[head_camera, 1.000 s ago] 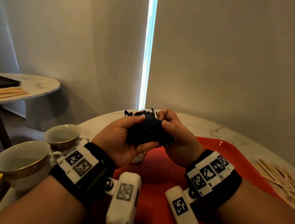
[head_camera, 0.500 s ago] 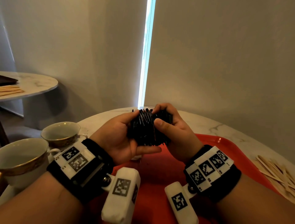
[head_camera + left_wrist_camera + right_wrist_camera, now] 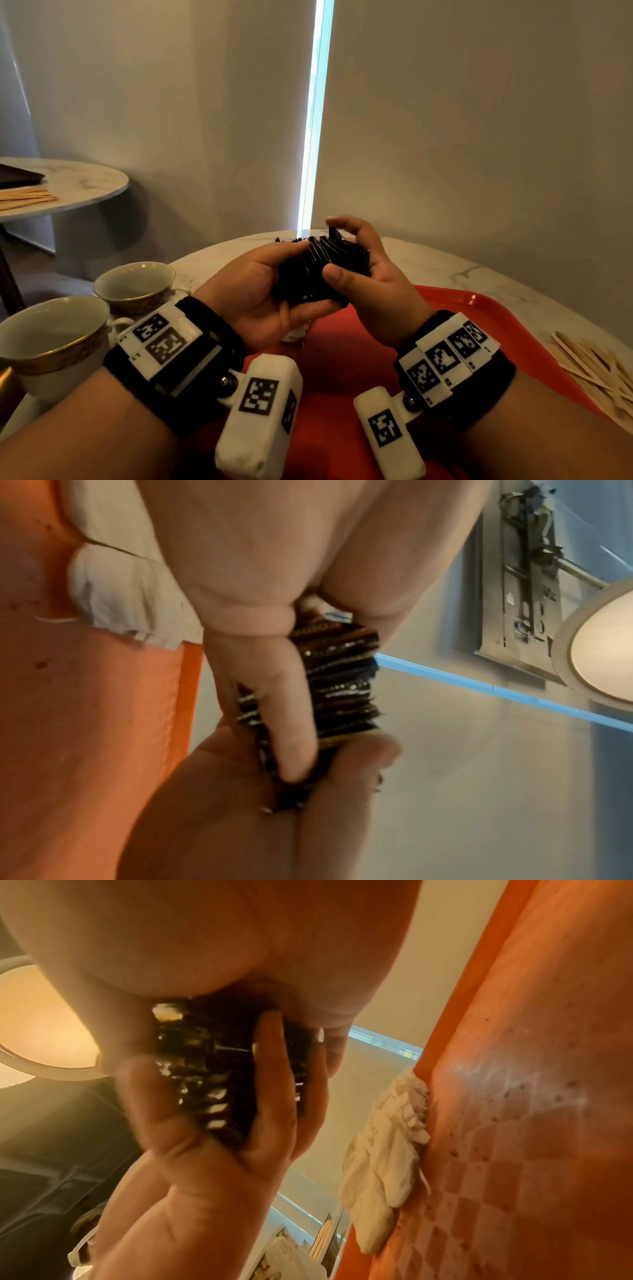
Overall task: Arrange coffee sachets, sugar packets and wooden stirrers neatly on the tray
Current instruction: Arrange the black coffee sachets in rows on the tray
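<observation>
Head: left hand (image 3: 253, 291) and right hand (image 3: 370, 274) both clasp a stack of glossy black coffee sachets (image 3: 322, 270) mid-frame, above the red plastic tray (image 3: 479, 318) | Left wrist: fingers (image 3: 294, 723) wrap the sachets | Right wrist: white sugar packets (image 3: 383, 1153) lie on the tray, right of centre | Risk: the fanned stack may spill if either grip loosens.

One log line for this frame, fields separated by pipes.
left hand: grips black sachet stack | right hand: grips same stack | stack: above red tray | white packets: on tray | stirrers: on table
</observation>
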`<state>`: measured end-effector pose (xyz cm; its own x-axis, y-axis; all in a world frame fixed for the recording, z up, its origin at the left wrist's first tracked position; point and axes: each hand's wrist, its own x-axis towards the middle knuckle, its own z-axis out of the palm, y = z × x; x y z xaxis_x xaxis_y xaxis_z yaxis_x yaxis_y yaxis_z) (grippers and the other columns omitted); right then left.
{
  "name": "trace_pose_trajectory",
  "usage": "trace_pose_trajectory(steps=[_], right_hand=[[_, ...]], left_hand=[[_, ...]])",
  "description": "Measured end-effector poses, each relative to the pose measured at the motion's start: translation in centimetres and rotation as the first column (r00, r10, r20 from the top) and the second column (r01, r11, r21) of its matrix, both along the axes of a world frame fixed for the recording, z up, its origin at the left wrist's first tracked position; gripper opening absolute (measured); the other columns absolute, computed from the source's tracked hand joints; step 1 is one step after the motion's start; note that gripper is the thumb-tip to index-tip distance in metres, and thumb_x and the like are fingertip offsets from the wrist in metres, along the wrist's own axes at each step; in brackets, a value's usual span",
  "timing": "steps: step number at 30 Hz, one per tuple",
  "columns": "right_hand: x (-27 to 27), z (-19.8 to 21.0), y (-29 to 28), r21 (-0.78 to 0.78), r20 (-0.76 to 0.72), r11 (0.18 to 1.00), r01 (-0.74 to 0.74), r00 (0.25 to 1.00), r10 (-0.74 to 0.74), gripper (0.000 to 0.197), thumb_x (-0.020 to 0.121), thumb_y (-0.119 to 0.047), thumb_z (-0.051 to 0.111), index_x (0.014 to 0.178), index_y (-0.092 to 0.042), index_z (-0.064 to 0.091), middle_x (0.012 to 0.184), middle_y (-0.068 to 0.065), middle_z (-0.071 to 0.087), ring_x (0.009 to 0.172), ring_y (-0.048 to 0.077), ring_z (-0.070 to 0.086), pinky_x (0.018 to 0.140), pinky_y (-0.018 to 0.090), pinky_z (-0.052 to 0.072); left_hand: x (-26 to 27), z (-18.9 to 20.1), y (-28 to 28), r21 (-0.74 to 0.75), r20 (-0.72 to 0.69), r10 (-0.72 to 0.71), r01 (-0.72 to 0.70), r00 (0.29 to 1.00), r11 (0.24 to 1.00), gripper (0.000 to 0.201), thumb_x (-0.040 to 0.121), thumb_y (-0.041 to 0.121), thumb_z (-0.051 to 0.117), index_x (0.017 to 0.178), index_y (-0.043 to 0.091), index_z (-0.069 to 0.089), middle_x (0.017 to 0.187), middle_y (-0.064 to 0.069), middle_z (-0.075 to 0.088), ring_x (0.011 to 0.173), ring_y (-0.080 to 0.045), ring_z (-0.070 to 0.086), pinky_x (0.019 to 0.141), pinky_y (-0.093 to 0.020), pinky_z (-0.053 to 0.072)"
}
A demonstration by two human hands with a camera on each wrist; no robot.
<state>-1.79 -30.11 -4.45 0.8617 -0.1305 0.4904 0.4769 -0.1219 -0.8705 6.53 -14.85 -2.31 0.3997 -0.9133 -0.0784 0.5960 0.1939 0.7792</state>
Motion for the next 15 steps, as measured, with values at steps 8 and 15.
trace_pose_trajectory(steps=[8,15], right_hand=[[-0.2,0.0,0.1,-0.100,-0.023,0.995,0.010,1.000,-0.013,0.038,0.083,-0.019,0.069,0.118,-0.024,0.053,0.109,-0.019,0.064,0.105,0.014,0.063,0.088,0.033,0.055],[0.0,0.2,0.2,-0.069,-0.054,0.991,-0.119,0.992,0.116,0.049,0.075,-0.021,0.067,0.123,-0.021,0.055,0.117,-0.005,0.064,0.113,0.021,0.060,0.095,0.039,0.051]], left_hand=[[0.0,-0.3,0.1,0.052,0.034,-0.050,0.048,0.998,0.997,0.042,0.088,0.032,0.055,0.114,0.006,0.075,0.107,-0.019,0.071,0.088,-0.033,0.072,0.075,-0.053,0.059],[-0.9,-0.4,-0.2,0.055,0.065,0.021,-0.024,0.998,0.998,0.031,0.080,0.027,0.066,0.105,0.010,0.070,0.090,-0.012,0.073,0.071,-0.021,0.072,0.059,-0.033,0.061]])
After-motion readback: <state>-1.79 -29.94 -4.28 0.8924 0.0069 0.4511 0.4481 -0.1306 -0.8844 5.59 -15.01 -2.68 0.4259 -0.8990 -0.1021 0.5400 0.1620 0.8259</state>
